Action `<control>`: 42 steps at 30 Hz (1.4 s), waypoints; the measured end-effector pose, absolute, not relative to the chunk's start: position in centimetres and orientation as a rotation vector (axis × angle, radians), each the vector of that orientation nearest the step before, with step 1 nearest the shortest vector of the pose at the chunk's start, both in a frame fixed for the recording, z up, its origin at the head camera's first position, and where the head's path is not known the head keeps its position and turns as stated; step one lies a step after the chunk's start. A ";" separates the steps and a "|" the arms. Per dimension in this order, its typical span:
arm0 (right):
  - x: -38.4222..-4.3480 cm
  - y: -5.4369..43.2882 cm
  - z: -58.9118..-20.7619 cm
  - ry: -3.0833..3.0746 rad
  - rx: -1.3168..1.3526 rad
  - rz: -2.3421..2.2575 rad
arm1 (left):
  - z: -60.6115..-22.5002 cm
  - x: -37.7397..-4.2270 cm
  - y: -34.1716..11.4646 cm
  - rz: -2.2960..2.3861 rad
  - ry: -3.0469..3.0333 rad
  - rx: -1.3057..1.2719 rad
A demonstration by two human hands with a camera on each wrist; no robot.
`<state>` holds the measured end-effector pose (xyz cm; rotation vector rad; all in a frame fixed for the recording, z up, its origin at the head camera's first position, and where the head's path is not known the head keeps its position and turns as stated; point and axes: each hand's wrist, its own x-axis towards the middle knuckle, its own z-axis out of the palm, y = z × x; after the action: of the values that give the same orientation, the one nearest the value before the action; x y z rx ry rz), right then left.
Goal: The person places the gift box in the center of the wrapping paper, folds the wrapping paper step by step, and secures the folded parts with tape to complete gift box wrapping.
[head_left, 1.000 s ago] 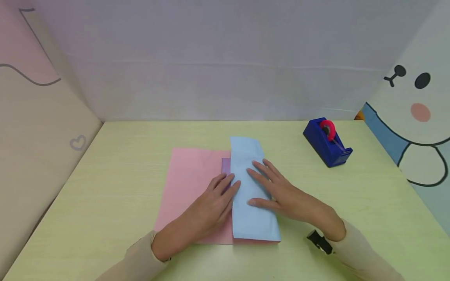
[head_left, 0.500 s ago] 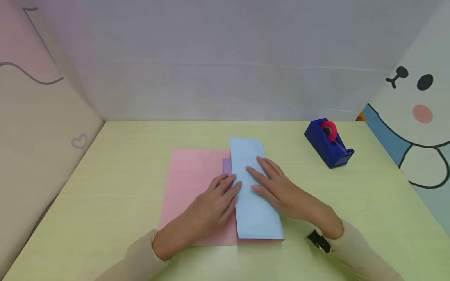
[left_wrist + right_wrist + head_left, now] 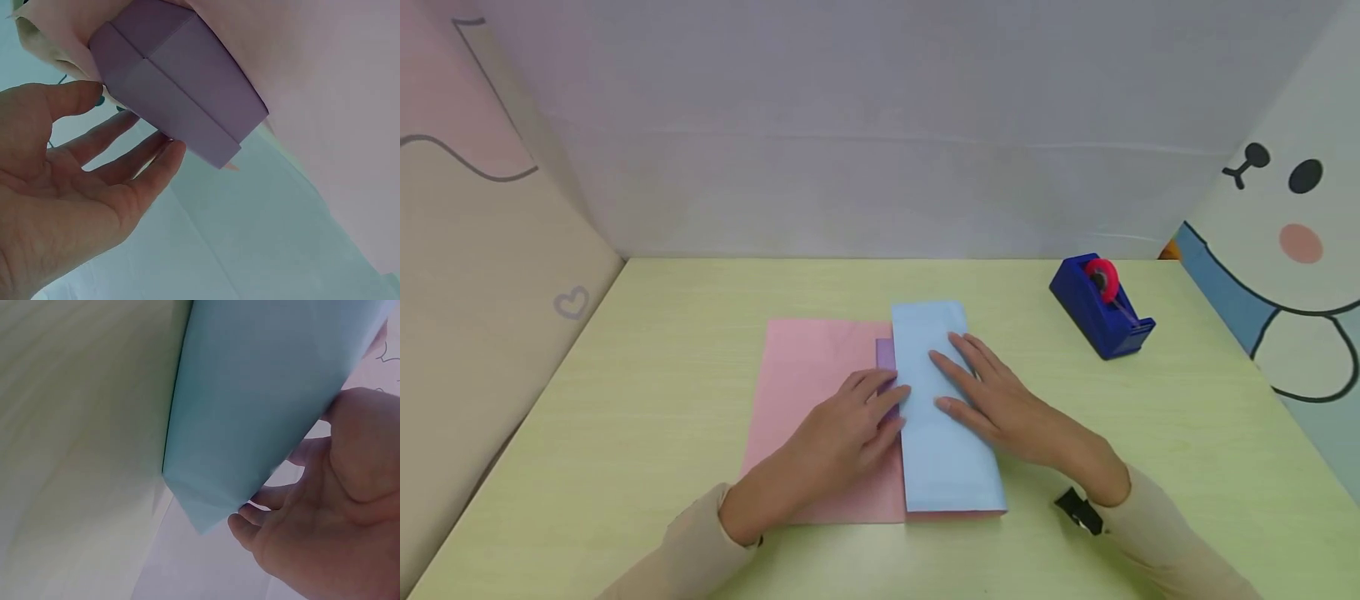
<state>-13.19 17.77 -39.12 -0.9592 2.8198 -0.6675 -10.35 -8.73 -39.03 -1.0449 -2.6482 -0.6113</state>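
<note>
From the head view, the pink paper [image 3: 808, 367] lies on the table [image 3: 685, 350]; the blue flap [image 3: 943, 467] covers its right part and partly hides the purple box [image 3: 885, 353]. The left hand [image 3: 838, 429] has its fingers slightly parted at the flap's left edge; the right hand [image 3: 1011, 412] rests fingers spread on the flap. The dispenser [image 3: 1082, 308] at far right holds a red roll [image 3: 1112, 283].

In the left wrist view, the fingers lie loosely apart along the box's side; its inside is hidden.

In the right wrist view, some fingers are partly hidden at the flap's edge.
</note>
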 end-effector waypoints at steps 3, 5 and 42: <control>-13.2 17.9 -39.2 2.812 -0.955 -0.671 | -39.0 -10.6 -8.8 -0.630 -2.672 -1.015; -13.3 18.0 -39.2 2.807 -0.950 -0.679 | -39.0 -10.8 -8.9 -0.640 -2.683 -1.001; -13.3 17.9 -39.5 2.799 -0.925 -0.718 | -40.4 -11.0 -12.8 -0.666 -2.695 -0.482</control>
<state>-13.25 17.88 -39.46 -0.9252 2.7992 -0.7177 -10.99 -12.80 -40.38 -0.4818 -2.6949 -0.6664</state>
